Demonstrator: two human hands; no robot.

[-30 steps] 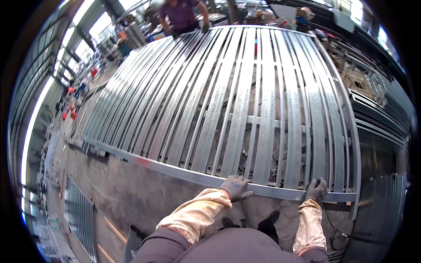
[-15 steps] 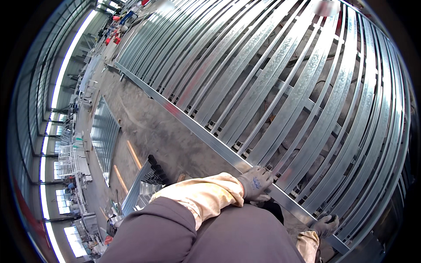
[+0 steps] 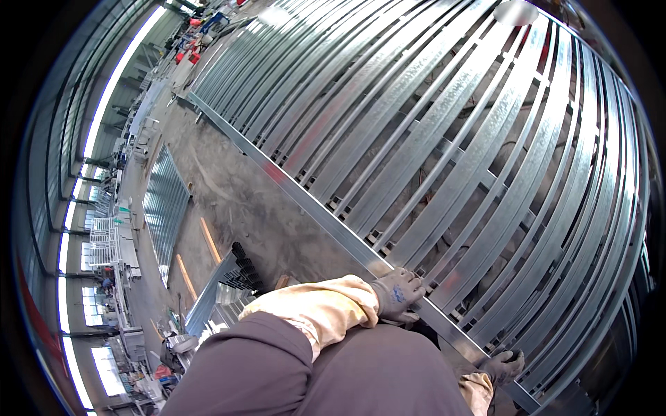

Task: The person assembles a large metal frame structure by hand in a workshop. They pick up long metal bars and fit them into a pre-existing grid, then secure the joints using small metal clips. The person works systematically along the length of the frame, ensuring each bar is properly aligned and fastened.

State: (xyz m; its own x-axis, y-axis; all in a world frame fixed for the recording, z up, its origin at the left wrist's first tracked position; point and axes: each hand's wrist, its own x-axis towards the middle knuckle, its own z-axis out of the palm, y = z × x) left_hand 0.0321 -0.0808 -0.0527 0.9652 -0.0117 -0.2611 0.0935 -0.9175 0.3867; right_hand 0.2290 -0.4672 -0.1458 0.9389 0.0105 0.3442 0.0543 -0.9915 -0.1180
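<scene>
A large frame of galvanized steel bars (image 3: 388, 163) lies in front of me, its many long slats running away from a near edge rail (image 3: 316, 206). My left hand (image 3: 398, 295), in a grey work glove, is closed over this rail, fingers bent across its top. Farther right along the same rail is my right hand (image 3: 502, 367), gloved alike, with its fingers curled at the metal. The undersides of both grips are hidden. Light tan sleeves cover both forearms, and my dark trousered legs fill the lower middle.
On the floor to the left lie a corrugated metal panel (image 3: 165, 211) and wooden strips (image 3: 209, 239). Stacked metal profiles (image 3: 220, 288) stand beside my left leg. Red items (image 3: 187, 57) lie at the far left. Cables show below the slats.
The view has shifted slightly, so the frame and both hands sit a little differently in the picture. Both hands stay at the edge rail.
</scene>
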